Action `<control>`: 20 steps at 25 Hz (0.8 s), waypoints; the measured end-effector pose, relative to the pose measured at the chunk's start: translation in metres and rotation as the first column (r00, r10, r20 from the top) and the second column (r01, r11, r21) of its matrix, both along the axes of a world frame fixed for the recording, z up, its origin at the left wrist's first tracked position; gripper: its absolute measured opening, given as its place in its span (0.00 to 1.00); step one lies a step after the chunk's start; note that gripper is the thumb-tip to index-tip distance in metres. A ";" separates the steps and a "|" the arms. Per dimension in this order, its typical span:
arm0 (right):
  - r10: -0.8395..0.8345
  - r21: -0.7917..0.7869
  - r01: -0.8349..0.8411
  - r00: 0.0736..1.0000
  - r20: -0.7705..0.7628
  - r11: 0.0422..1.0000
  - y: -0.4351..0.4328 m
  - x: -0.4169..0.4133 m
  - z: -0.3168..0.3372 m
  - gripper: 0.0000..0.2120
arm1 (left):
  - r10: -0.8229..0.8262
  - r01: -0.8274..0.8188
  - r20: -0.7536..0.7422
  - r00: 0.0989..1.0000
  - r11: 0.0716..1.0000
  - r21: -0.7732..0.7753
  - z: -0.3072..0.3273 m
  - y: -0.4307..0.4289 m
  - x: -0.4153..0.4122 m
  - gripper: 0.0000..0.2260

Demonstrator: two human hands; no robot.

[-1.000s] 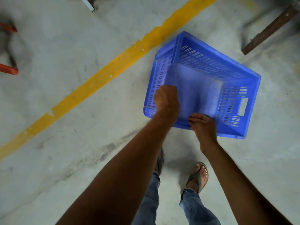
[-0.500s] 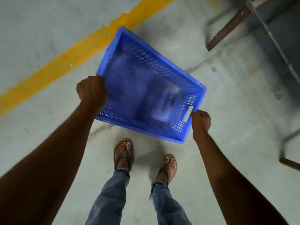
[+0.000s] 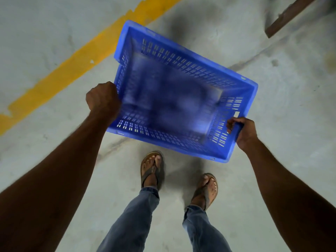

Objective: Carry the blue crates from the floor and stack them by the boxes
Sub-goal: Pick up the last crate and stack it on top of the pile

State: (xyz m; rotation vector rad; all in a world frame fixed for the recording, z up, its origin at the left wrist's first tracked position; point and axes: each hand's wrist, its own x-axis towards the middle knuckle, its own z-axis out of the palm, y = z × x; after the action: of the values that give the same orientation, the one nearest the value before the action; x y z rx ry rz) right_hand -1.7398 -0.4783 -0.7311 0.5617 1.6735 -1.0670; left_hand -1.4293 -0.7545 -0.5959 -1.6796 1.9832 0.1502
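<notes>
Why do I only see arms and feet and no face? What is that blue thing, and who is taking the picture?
There is no robot here. A person wears a camera on their head, and it looks down, so you see their own arms, legs and feet. The left hand grips one end of a blue crate. The right hand holds the other end, right by its handle hole. The crate is lifted up above the grey concrete floor. It looks empty, though its bottom is blurry. A yellow line is painted on the floor. The person wears sandals and jeans.
</notes>
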 end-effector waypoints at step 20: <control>0.524 0.500 -0.232 0.614 -0.590 0.835 -0.046 0.085 0.382 0.08 | 0.346 -0.332 -0.158 0.925 0.937 0.107 0.198 0.038 0.134 0.10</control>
State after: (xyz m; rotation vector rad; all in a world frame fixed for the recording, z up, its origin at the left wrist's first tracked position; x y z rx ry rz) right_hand -1.6552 -0.5239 -0.3492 -0.0455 2.5862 -0.6468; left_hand -1.2949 -0.7164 -0.3978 -2.0048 1.7601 0.5101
